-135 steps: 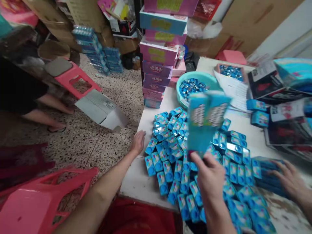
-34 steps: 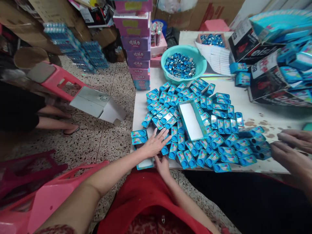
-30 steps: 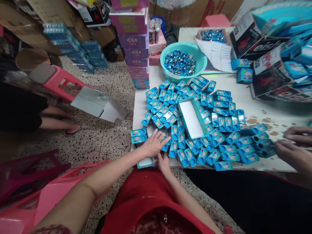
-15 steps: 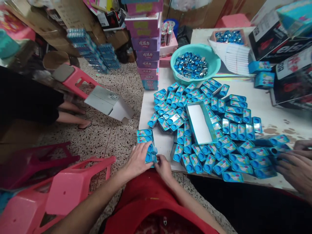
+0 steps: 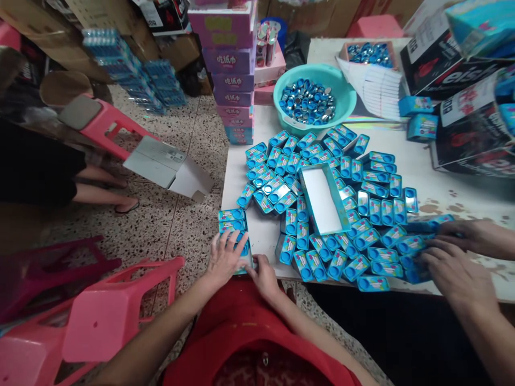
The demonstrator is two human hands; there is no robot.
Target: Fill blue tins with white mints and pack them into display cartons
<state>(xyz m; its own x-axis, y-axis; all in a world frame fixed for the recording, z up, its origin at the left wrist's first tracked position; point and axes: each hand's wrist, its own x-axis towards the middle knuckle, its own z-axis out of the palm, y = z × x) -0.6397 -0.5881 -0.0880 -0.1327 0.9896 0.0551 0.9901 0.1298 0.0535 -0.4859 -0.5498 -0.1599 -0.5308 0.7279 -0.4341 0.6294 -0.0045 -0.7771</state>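
Note:
Several small blue boxes (image 5: 232, 215) stand in a column at the table's near left corner. My left hand (image 5: 226, 256) lies on top of the nearer ones, fingers spread and pointing away from me. Beside the near end of that column is my right hand (image 5: 262, 274), its fingers curled, with the thumb and index finger near the last box; what they hold, if anything, is too small to make out. To the right spreads a large group of similar blue boxes (image 5: 285, 201), and an open tray with a white inside (image 5: 324, 199) rests on them.
A turquoise basin (image 5: 346, 102) holds metal-and-blue discs. Stacked purple boxes (image 5: 233, 82) rise at the table's left edge. Another person's hands (image 5: 454, 262) touch blue boxes at the right. Pink stools (image 5: 94, 327) and a grey box (image 5: 156, 163) stand on the floor at left.
My left hand has flattened and spread over the column of boxes. My right hand stays beside it. The other person's hands have moved left among the boxes, and the whole view has shifted slightly.

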